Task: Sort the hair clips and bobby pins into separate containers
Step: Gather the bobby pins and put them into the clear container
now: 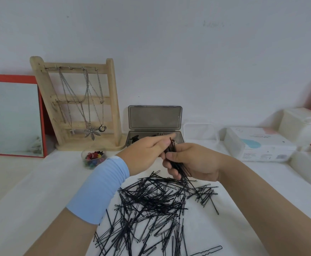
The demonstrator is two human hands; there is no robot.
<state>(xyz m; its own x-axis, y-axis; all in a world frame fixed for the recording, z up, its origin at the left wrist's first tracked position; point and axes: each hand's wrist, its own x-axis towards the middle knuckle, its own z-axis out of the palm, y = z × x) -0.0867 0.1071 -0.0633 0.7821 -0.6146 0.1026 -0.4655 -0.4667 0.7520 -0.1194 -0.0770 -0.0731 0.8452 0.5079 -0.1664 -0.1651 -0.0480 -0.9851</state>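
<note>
Holding a bundle (171, 147) of black bobby pins, your right grip (193, 161) is closed round it, thumb across the front and fingers curled behind. The pins stand nearly upright and poke out above and below the fist. Your left grip (147, 152) meets the bundle's top end. Its index finger lies straight, pointing right over the gray box (154, 117), while the other fingers fold down against the pins. You cannot tell from this view whether they pinch a pin or only touch. A blue sleeve (103, 187) covers that forearm.

Below both grips, the loose pile (151, 200) of bobby pins spreads over the white surface (49, 182), from just under the bundle's lower tips to the near edge of view. 1 wavy pin (206, 251) lies apart at the lower right.

The gray box sits open just behind your hands, lid standing up, with a few dark clips in its tray. A small clear bowl (83, 154) of coloured clips (95, 156) stands just left of your left wrist, in front of a wooden stand (112, 100) hung with chains. A red-framed mirror (16, 117) leans at far left. On the right, a clear tub (201, 129), a white pack (258, 145) and white boxes (299, 124) crowd the back edge. Open room lies on the bare surface left of the pile, and right of it short of the boxes.
</note>
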